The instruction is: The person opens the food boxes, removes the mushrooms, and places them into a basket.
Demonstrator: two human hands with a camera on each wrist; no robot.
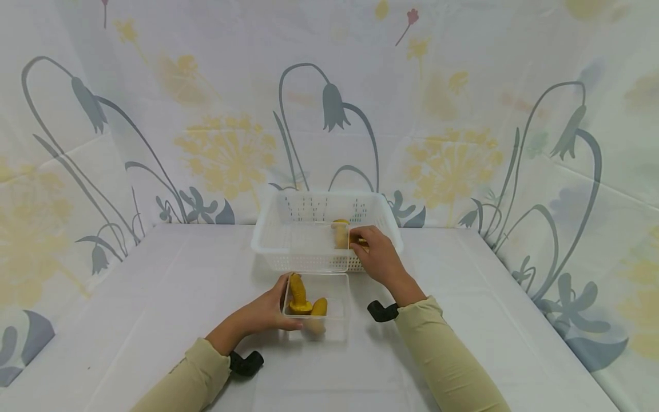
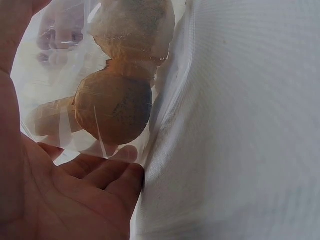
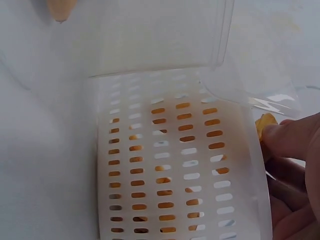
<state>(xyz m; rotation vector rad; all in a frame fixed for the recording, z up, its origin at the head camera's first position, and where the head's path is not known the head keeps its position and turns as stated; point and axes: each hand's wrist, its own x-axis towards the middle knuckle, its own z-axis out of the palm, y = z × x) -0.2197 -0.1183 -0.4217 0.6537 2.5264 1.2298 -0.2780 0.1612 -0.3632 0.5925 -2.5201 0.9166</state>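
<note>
A clear plastic box (image 1: 340, 331) stands on the cloth with its hinged lid (image 1: 314, 271) raised against the basket. Two yellow-brown mushrooms (image 1: 298, 294) lie in it; one rounded cap (image 2: 112, 107) shows through the plastic in the left wrist view. My left hand (image 1: 270, 309) grips the box's left side, thumb at the front. Over the right end of a white perforated basket (image 1: 265, 243), my right hand (image 1: 380, 258) pinches a yellow mushroom (image 3: 266, 129) between thumb and fingers. Other mushrooms (image 1: 341, 236) show in the basket, partly through the lid.
The basket stands at the back of the table, near the flower-printed cloth backdrop (image 1: 329, 160). White cloth (image 1: 170, 297) covers the table. A black wrist strap piece (image 1: 383, 312) sticks out by the right wrist, and another (image 1: 247, 364) by the left.
</note>
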